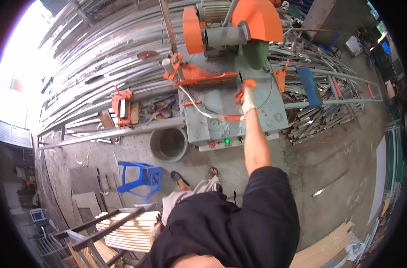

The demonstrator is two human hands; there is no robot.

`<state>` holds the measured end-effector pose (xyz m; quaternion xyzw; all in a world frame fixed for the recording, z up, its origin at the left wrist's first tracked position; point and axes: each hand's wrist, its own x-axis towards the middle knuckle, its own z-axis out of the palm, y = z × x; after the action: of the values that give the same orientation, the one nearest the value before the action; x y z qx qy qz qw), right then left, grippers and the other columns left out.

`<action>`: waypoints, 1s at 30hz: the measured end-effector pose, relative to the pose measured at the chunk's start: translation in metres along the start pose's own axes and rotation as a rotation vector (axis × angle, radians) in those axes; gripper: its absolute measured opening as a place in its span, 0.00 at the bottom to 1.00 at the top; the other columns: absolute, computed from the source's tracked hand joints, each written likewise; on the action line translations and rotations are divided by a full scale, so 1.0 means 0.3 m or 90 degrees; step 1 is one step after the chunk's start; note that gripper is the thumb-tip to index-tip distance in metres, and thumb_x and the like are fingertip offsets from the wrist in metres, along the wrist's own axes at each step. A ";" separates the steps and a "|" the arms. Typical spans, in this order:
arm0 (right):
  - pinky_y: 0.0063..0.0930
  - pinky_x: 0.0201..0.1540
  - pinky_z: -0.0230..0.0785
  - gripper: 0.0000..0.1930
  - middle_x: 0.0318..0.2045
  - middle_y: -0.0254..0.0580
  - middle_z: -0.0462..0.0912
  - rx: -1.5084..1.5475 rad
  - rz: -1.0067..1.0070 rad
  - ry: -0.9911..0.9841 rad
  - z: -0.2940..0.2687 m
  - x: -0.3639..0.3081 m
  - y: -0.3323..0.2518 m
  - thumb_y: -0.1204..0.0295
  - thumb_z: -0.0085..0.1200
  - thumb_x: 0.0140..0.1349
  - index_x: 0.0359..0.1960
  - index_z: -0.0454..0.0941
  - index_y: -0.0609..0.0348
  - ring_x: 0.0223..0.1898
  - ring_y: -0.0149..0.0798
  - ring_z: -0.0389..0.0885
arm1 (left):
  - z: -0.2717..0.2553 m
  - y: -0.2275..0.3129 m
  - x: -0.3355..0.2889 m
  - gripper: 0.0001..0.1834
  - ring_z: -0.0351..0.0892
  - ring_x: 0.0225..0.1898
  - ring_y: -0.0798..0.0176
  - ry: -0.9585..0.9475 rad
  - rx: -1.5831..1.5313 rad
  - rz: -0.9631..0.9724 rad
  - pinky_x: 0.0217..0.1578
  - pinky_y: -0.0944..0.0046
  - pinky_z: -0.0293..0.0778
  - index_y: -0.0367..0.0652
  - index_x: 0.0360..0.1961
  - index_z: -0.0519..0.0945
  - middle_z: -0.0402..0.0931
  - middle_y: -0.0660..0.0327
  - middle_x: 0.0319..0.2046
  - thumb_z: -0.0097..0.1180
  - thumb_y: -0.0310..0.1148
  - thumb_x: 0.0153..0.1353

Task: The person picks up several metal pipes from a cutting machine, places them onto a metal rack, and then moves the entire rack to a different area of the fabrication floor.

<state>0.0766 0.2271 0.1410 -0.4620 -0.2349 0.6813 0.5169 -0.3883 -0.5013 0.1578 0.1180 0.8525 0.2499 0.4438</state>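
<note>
Two hands are out in the head view: the right hand (246, 99), blurred against orange over the saw table (221, 131), and the left hand (156, 229) beside pale strips (130, 236), half hidden. I can't tell how open either is, or what it holds. I'd keep those right fingers well clear of the green cutting disc (256, 56). A blue stool (151, 177) and grey bucket (157, 154) crowd the floor leftward.

- Grey bucket (155, 144), open-topped, on the floor (313, 161).
- Blue stool (153, 176), near the bucket.
- Long metal bars (96, 82), stacked, upper left.
- Short metal pieces (317, 125), heaped, right.
- Flat boards (84, 178), left of the stool.
</note>
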 end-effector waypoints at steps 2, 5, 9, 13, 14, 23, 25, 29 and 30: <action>0.31 0.08 0.59 0.25 0.16 0.46 0.81 -0.037 -0.033 -0.040 -0.026 -0.042 0.049 0.45 0.53 0.70 0.26 0.76 0.55 0.08 0.37 0.73 | 0.005 0.008 0.037 0.14 0.74 0.25 0.69 -0.007 -0.018 0.044 0.22 0.66 0.71 0.50 0.51 0.80 0.79 0.66 0.30 0.61 0.43 0.69; 0.26 0.12 0.71 0.24 0.23 0.48 0.84 -0.059 0.060 -0.125 0.141 -0.309 0.125 0.50 0.50 0.74 0.35 0.78 0.63 0.15 0.38 0.82 | -0.070 -0.042 0.026 0.14 0.73 0.24 0.69 0.018 -0.032 0.145 0.22 0.66 0.70 0.51 0.51 0.80 0.79 0.66 0.29 0.61 0.43 0.69; 0.28 0.25 0.72 0.18 0.33 0.38 0.84 -0.301 0.080 -0.495 0.117 -0.657 0.249 0.54 0.48 0.77 0.45 0.83 0.54 0.19 0.29 0.77 | 0.062 0.060 -0.003 0.17 0.72 0.29 0.73 0.090 -0.073 0.077 0.27 0.68 0.69 0.48 0.51 0.82 0.78 0.68 0.32 0.60 0.45 0.69; 0.47 0.52 0.76 0.35 0.47 0.50 0.89 -1.060 0.082 -0.924 0.235 -0.846 0.470 0.36 0.59 0.56 0.50 0.87 0.55 0.51 0.52 0.87 | 0.120 0.059 -0.104 0.21 0.74 0.32 0.71 0.101 -0.018 0.051 0.30 0.67 0.70 0.44 0.54 0.82 0.81 0.67 0.36 0.60 0.47 0.69; 0.46 0.53 0.76 0.35 0.49 0.49 0.89 -1.141 0.110 -0.883 0.201 -0.822 0.605 0.36 0.60 0.56 0.51 0.87 0.54 0.52 0.51 0.87 | 0.154 0.125 -0.124 0.21 0.75 0.32 0.71 0.082 -0.074 0.057 0.30 0.67 0.71 0.40 0.53 0.82 0.81 0.66 0.35 0.60 0.46 0.68; 0.42 0.56 0.75 0.35 0.44 0.51 0.88 -0.985 0.211 -0.627 0.070 -0.926 0.938 0.34 0.59 0.56 0.40 0.88 0.59 0.49 0.52 0.87 | 0.219 -0.132 -0.393 0.18 0.75 0.27 0.70 0.166 0.011 -0.055 0.31 0.66 0.74 0.39 0.46 0.84 0.81 0.65 0.30 0.62 0.43 0.64; 0.40 0.51 0.76 0.35 0.35 0.47 0.90 -0.996 0.156 -0.656 0.026 -0.904 0.953 0.33 0.59 0.57 0.28 0.90 0.57 0.41 0.49 0.89 | 0.225 -0.177 -0.414 0.18 0.75 0.27 0.70 0.146 0.005 -0.057 0.31 0.65 0.74 0.39 0.46 0.84 0.81 0.65 0.30 0.61 0.42 0.64; 0.43 0.53 0.78 0.33 0.45 0.50 0.90 -1.042 0.290 -0.801 0.025 -0.919 0.956 0.37 0.61 0.56 0.47 0.89 0.54 0.49 0.51 0.88 | 0.173 -0.282 -0.416 0.16 0.76 0.27 0.70 0.113 -0.015 -0.018 0.31 0.65 0.74 0.39 0.44 0.84 0.80 0.65 0.28 0.61 0.41 0.63; 0.43 0.55 0.78 0.31 0.47 0.51 0.89 -1.051 0.235 -0.689 0.030 -0.965 0.952 0.40 0.63 0.56 0.46 0.89 0.54 0.51 0.51 0.87 | 0.129 -0.310 -0.430 0.16 0.76 0.27 0.70 0.109 -0.011 0.000 0.31 0.65 0.74 0.40 0.44 0.84 0.80 0.65 0.28 0.61 0.41 0.63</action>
<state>-0.0591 -0.1397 0.0293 -0.3335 -0.7618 0.4931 -0.2555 -0.2802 -0.6221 0.1798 0.0924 0.8853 0.2662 0.3699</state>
